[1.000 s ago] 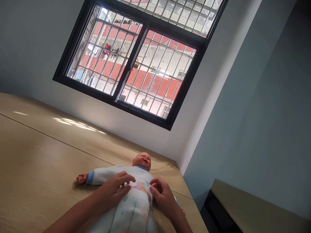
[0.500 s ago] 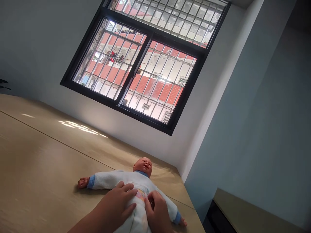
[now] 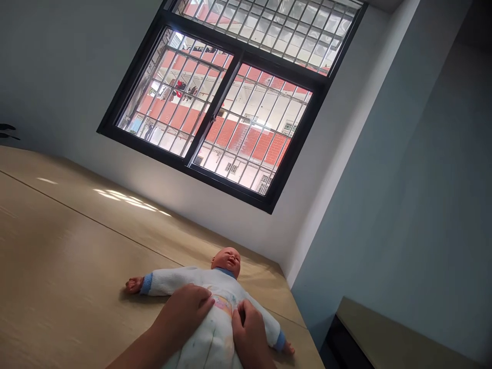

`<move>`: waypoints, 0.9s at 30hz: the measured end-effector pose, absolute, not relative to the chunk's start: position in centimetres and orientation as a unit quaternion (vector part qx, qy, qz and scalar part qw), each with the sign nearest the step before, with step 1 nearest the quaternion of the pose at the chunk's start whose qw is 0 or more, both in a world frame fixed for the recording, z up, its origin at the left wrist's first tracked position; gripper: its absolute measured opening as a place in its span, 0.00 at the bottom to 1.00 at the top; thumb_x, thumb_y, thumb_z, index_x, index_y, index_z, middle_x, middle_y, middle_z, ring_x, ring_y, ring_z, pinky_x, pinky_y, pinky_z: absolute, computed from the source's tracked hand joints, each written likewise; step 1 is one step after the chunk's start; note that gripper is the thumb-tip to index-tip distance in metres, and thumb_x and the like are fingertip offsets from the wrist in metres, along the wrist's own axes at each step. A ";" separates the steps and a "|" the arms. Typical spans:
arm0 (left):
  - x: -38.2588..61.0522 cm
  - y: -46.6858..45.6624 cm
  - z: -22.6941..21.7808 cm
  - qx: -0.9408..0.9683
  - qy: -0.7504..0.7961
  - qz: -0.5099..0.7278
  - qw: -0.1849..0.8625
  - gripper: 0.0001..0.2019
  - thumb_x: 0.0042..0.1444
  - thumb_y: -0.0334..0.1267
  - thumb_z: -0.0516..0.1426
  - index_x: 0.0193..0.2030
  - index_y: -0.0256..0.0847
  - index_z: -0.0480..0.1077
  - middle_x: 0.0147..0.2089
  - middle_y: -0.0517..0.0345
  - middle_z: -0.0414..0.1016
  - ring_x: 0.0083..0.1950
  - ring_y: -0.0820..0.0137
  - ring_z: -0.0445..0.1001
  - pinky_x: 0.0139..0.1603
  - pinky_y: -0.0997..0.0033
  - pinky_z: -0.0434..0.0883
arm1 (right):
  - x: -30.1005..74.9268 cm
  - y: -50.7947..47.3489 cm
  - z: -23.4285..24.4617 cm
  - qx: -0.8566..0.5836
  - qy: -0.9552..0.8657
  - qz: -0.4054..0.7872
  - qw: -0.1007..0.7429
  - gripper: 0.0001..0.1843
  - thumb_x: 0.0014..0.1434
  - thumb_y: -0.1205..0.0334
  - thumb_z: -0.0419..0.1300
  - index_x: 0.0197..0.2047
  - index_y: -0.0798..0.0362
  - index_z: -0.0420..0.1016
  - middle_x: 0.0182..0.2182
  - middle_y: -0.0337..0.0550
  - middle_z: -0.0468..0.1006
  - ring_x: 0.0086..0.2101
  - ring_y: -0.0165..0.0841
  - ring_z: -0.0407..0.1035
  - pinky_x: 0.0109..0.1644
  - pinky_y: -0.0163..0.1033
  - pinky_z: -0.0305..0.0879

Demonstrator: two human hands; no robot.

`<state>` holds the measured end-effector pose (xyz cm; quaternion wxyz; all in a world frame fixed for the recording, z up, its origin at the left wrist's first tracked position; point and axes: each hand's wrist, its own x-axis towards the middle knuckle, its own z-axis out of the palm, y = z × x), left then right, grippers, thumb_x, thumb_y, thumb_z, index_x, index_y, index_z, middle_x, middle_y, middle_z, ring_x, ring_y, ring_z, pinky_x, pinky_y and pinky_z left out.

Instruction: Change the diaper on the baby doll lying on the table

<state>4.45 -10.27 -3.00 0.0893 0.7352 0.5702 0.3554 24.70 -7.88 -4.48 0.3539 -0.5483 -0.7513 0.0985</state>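
Observation:
A baby doll lies on its back on a pale wooden table, its head pointing away from me. It wears a white fleece suit with blue cuffs, and its arms are spread. A white cover with a coloured print, possibly a nappy, lies over its middle and lower body. My left hand rests on the cover's upper part with its fingers together. My right hand presses beside the cover's right edge. Its legs are hidden beneath the cover and my hands.
The table's right edge runs close to the doll's outstretched right arm. A dark-based cabinet with a pale top stands beyond it at lower right. A barred window is set in the wall above, and dark plant leaves show at far left.
My right hand has shifted slightly down the cover and its fingers lie flatter. My left hand has moved a little up and closed its fingers. The view has barely moved.

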 end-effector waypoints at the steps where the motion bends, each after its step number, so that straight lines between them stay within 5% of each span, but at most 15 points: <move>1: 4.3 -9.8 -3.2 0.726 0.580 0.356 0.099 0.17 0.63 0.41 0.51 0.27 0.40 0.74 0.31 0.53 0.79 0.37 0.62 0.75 0.39 0.65 0.61 | 24.7 -7.8 -4.6 -0.556 -0.744 0.103 0.356 0.09 0.59 0.62 0.51 0.27 0.49 0.58 0.25 0.43 0.70 0.29 0.38 0.65 0.35 0.40 0.54; 9: 4.0 -7.7 -5.0 0.681 0.584 0.429 0.106 0.05 0.55 0.34 0.54 0.31 0.40 0.71 0.33 0.57 0.76 0.37 0.67 0.73 0.37 0.71 0.61 | 24.8 -7.0 -5.0 -0.563 -0.736 0.090 0.364 0.09 0.55 0.62 0.51 0.25 0.48 0.56 0.23 0.42 0.69 0.27 0.38 0.64 0.33 0.40 0.51; 16: 0.5 -8.2 -5.3 0.666 0.677 0.311 0.038 0.06 0.55 0.28 0.50 0.34 0.40 0.67 0.39 0.51 0.77 0.42 0.62 0.75 0.39 0.67 0.62 | 26.8 -6.0 -7.0 -0.592 -0.714 0.045 0.370 0.11 0.55 0.64 0.51 0.23 0.45 0.55 0.21 0.42 0.70 0.26 0.40 0.65 0.31 0.41 0.52; 24: -2.6 -9.2 -4.4 0.629 0.751 0.195 0.052 0.07 0.51 0.26 0.55 0.36 0.37 0.72 0.42 0.41 0.79 0.45 0.53 0.77 0.39 0.64 0.65 | 28.3 -6.3 -7.6 -0.695 -0.686 0.003 0.214 0.10 0.60 0.65 0.51 0.32 0.53 0.73 0.32 0.56 0.80 0.34 0.46 0.74 0.34 0.43 0.59; 27: -1.5 -11.8 -3.1 0.652 0.729 0.201 0.056 0.04 0.53 0.32 0.56 0.35 0.39 0.71 0.40 0.46 0.78 0.42 0.57 0.76 0.39 0.66 0.64 | 27.9 -6.6 -6.8 -0.724 -0.676 0.002 0.139 0.15 0.63 0.62 0.49 0.40 0.57 0.76 0.37 0.59 0.81 0.39 0.48 0.76 0.37 0.43 0.62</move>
